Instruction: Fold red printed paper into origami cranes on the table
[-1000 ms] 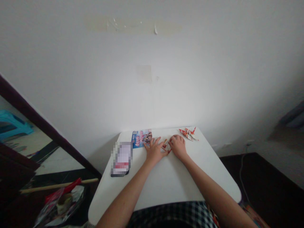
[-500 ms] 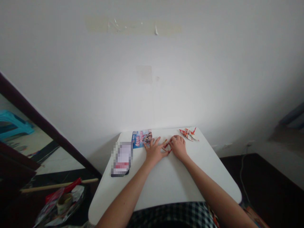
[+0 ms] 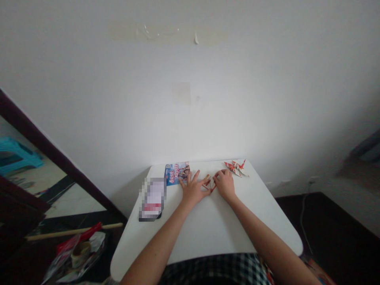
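A small folded piece of paper [image 3: 209,184], red and pale, lies on the white table [image 3: 204,229] between my two hands. My left hand [image 3: 192,191] rests flat with its fingers spread, the thumb and index fingertip touching the paper's left side and near corner. Curled at the paper's right edge, my right hand [image 3: 225,184] pinches it with thumb and fingers. Just beyond that hand sits an orange-and-white folded paper figure [image 3: 236,168] with pointed tips. A blue printed leaflet [image 3: 172,175] lies partly behind my left fingers.
A phone [image 3: 152,198] with a blurred-out screen lies on the table's left side. The wall [image 3: 190,130] stands right behind the table. On the floor at left are a bag of odds and ends [image 3: 80,257] and a wooden stick [image 3: 74,232]. A cable [image 3: 302,213] hangs at right.
My right hand has shifted slightly right and its fingers have drawn back, so more of the folded paper shows. My left hand has stayed nearly in place.
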`<state>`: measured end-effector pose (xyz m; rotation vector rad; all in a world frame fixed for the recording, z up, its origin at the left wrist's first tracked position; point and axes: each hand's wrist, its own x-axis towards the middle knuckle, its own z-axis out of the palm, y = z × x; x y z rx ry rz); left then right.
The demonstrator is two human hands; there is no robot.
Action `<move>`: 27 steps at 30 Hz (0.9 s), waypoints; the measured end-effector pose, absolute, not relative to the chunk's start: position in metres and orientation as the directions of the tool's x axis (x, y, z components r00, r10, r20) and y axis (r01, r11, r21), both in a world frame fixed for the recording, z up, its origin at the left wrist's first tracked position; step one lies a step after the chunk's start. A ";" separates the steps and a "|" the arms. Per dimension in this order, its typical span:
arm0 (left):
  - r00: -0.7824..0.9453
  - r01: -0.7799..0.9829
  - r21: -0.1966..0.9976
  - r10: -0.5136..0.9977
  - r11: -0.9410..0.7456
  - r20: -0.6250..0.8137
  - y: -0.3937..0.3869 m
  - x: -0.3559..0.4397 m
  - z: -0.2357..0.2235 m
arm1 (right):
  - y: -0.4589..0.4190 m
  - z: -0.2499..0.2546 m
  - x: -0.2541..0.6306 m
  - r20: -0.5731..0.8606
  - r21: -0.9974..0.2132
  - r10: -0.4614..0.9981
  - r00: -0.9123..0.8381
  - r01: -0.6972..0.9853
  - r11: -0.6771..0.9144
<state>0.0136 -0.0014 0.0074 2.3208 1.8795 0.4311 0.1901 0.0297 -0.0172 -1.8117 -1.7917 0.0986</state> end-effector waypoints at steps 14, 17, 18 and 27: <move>0.174 0.926 0.312 0.974 -0.213 0.147 0.000 0.012 0.004 | 0.033 -0.022 0.191 0.345 -0.466 0.932 0.111 0.882 0.067; 0.169 0.920 0.329 0.974 -0.212 0.154 0.000 0.012 0.003 | 0.035 -0.026 0.196 0.370 -0.496 0.923 0.106 0.863 0.099; 0.169 0.919 0.333 0.973 -0.213 0.157 0.000 0.012 0.003 | 0.036 -0.027 0.198 0.376 -0.497 0.922 0.096 0.860 0.113; 0.176 0.915 0.338 0.973 -0.218 0.153 0.001 0.011 0.001 | 0.035 -0.025 0.198 0.390 -0.441 0.920 0.047 0.886 0.142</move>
